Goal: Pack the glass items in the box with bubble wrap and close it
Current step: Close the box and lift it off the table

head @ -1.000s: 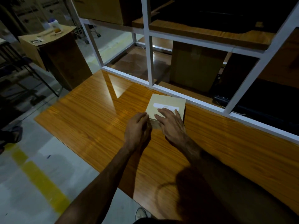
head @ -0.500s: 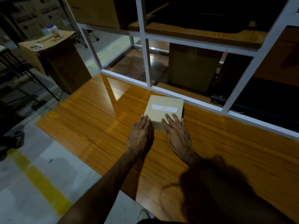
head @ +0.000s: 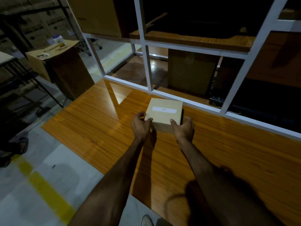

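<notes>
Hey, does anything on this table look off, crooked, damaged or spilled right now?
Nothing stands out. The small cardboard box sits closed and flat on the wooden table, its white label strip intact. The left hand and right hand grip its near corners. No spill or damage shows.

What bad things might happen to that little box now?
The box is held only at its near corners by the left hand and right hand, so it might slip if lifted. The lid seems held by one white sticker; it might pop open. The box sits close to the white frame and might bump it.
</notes>
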Action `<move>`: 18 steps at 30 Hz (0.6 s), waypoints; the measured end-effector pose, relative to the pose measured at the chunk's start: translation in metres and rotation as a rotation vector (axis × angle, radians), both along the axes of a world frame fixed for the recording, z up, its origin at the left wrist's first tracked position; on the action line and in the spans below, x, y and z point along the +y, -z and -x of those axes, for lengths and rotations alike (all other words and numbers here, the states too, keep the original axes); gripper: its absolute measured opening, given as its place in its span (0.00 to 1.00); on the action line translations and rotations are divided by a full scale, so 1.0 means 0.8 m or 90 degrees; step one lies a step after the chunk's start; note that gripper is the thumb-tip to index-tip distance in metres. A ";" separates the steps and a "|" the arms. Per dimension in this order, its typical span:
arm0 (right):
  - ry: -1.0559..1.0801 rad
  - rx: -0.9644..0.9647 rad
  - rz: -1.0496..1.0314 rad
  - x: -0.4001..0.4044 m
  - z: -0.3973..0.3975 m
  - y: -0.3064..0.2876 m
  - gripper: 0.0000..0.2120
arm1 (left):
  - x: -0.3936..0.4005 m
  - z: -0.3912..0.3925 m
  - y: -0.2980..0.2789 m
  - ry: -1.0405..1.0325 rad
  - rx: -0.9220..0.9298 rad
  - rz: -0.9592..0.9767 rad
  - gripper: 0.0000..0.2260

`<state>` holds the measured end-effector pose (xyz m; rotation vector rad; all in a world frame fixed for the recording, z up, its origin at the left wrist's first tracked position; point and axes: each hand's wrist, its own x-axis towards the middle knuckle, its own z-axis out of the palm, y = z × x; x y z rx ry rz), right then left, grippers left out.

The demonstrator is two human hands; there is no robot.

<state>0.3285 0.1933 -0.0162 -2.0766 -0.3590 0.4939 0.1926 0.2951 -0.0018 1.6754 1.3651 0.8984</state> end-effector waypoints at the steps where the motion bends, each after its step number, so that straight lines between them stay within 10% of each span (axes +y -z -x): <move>1: 0.001 0.047 -0.007 0.000 -0.001 0.006 0.37 | 0.002 0.000 0.004 -0.016 0.001 0.030 0.27; 10: -0.088 0.081 -0.075 -0.017 0.014 0.011 0.28 | -0.008 0.009 0.021 0.003 -0.230 0.249 0.16; 18: 0.011 0.109 -0.230 -0.013 0.026 -0.042 0.25 | -0.029 -0.020 -0.043 -0.070 -0.386 0.154 0.18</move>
